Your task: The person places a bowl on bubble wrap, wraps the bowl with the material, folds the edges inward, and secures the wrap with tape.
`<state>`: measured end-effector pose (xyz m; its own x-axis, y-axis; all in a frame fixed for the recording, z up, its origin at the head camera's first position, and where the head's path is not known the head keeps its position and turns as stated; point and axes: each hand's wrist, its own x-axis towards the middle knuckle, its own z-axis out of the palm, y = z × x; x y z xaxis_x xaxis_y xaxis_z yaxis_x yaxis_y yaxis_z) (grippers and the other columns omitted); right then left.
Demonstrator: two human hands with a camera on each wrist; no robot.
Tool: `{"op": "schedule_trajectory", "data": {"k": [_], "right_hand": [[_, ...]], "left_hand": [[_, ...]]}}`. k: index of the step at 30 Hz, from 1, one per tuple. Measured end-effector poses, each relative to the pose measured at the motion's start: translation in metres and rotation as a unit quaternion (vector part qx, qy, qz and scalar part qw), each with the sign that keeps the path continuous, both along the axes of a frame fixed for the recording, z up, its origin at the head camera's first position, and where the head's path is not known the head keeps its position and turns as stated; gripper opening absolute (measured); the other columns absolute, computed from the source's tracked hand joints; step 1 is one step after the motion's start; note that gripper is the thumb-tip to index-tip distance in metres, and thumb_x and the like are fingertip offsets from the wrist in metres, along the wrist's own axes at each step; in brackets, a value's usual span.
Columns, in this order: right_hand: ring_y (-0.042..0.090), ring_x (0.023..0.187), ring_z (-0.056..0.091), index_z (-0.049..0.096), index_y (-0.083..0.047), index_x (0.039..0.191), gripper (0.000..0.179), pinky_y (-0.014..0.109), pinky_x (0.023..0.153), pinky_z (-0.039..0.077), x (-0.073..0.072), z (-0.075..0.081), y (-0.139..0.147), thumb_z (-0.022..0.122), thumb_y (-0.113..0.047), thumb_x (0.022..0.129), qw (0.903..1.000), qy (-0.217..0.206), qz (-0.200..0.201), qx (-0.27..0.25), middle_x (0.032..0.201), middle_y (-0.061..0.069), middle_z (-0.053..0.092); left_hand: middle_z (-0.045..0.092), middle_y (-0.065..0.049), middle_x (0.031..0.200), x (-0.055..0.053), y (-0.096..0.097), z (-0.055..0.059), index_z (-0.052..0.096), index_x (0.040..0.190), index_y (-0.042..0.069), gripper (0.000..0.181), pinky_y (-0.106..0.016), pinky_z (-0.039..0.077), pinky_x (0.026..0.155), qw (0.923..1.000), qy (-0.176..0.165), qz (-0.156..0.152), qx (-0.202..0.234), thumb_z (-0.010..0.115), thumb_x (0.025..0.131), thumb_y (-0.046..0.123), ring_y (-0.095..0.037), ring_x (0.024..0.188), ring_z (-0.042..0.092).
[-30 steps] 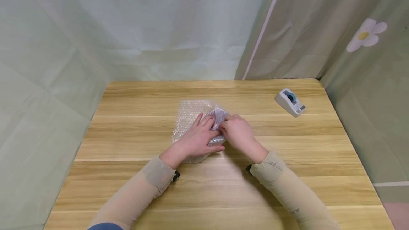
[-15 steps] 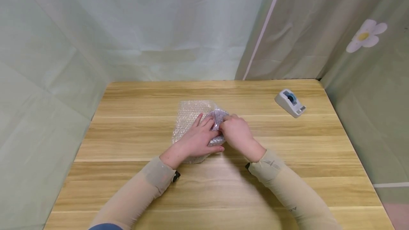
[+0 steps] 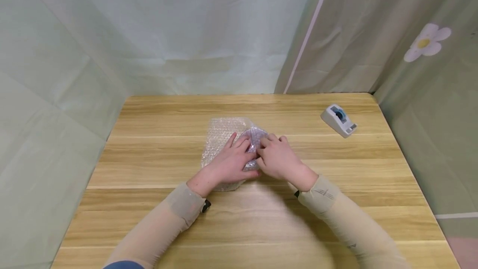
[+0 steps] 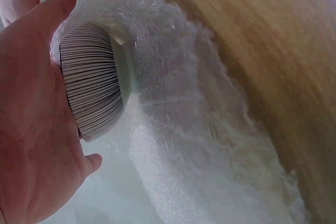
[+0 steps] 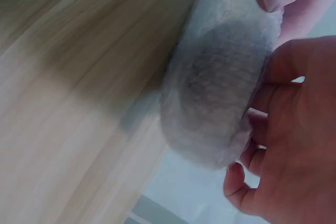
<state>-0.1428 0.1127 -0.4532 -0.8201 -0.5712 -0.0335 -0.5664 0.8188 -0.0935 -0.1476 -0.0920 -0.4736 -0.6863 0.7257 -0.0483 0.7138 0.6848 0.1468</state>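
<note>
A round, bowl-like thing with thin black and white stripes lies in a sheet of bubble wrap. The wrap curves up around its side and is folded over toward its top. My left hand rests across the wrapped striped thing with its fingers spread and its thumb along the near side. From the right, my right hand holds the folded bubble wrap with bent fingers, close to the left fingertips. In the right wrist view, the wrapped side shows through the bubbles, with the right fingers curled at its upper edge.
A light grey tape dispenser with a blue roll stands at the back right of the wooden table. Loose bubble wrap spreads left of the striped thing. Pale curtains hang behind and at both sides.
My right hand has shifted slightly toward me over the wrap, and its fingers look more spread from one another than before. My left hand, the sheet and the dispenser stay in place.
</note>
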Motion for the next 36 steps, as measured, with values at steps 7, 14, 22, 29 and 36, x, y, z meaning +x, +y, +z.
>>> {"op": "schedule_trajectory", "data": {"k": [7, 14, 22, 29, 36], "right_hand": [[0.029, 0.114, 0.058, 0.071, -0.010, 0.120, 0.031, 0.055, 0.098, 0.041, 0.000, 0.000, 0.006, 0.058, -0.029, 0.100, 0.9996, 0.000, 0.017, -0.024, 0.116, 0.003, 0.074], [0.027, 0.113, 0.058, 0.057, -0.015, 0.114, 0.031, 0.061, 0.103, 0.035, 0.001, -0.001, 0.014, 0.064, -0.037, 0.094, 0.9980, -0.014, 0.033, -0.051, 0.096, -0.003, 0.073], [0.024, 0.113, 0.057, 0.064, -0.016, 0.119, 0.043, 0.062, 0.106, 0.038, 0.007, -0.008, 0.027, 0.080, -0.042, 0.088, 0.9926, 0.058, 0.102, -0.031, 0.103, -0.003, 0.073], [0.025, 0.114, 0.059, 0.066, -0.016, 0.121, 0.020, 0.058, 0.099, 0.044, 0.008, -0.017, 0.030, 0.071, -0.014, 0.102, 0.9871, 0.115, 0.110, -0.021, 0.113, -0.001, 0.077], [0.026, 0.114, 0.059, 0.068, -0.018, 0.125, 0.023, 0.058, 0.098, 0.044, 0.009, -0.016, 0.030, 0.070, -0.014, 0.103, 0.9890, 0.104, 0.103, -0.021, 0.114, 0.000, 0.077]], "left_hand": [[0.052, -0.010, 0.152, 0.001, 0.001, 0.001, 0.064, 0.149, 0.024, 0.072, -0.068, 0.011, 0.128, 1.0000, -0.001, -0.002, -0.002, 0.056, 0.098, 0.074, -0.034, 0.158, 0.028], [0.054, -0.010, 0.149, 0.001, 0.002, 0.001, 0.067, 0.146, 0.022, 0.069, -0.067, 0.009, 0.129, 0.9999, -0.014, 0.002, 0.002, 0.057, 0.099, 0.071, -0.034, 0.157, 0.028], [0.054, -0.011, 0.148, 0.000, 0.001, 0.001, 0.065, 0.149, 0.021, 0.074, -0.066, 0.009, 0.129, 0.9999, -0.012, 0.004, -0.005, 0.056, 0.098, 0.074, -0.033, 0.157, 0.029], [0.052, -0.011, 0.152, -0.002, 0.000, 0.002, 0.065, 0.147, 0.020, 0.071, -0.064, 0.006, 0.130, 0.9990, -0.045, 0.004, 0.000, 0.057, 0.099, 0.072, -0.034, 0.159, 0.025], [0.056, -0.009, 0.148, -0.009, -0.004, 0.003, 0.063, 0.147, 0.015, 0.069, -0.062, 0.010, 0.130, 0.9975, -0.061, -0.023, 0.026, 0.062, 0.100, 0.065, -0.033, 0.157, 0.030]]}}
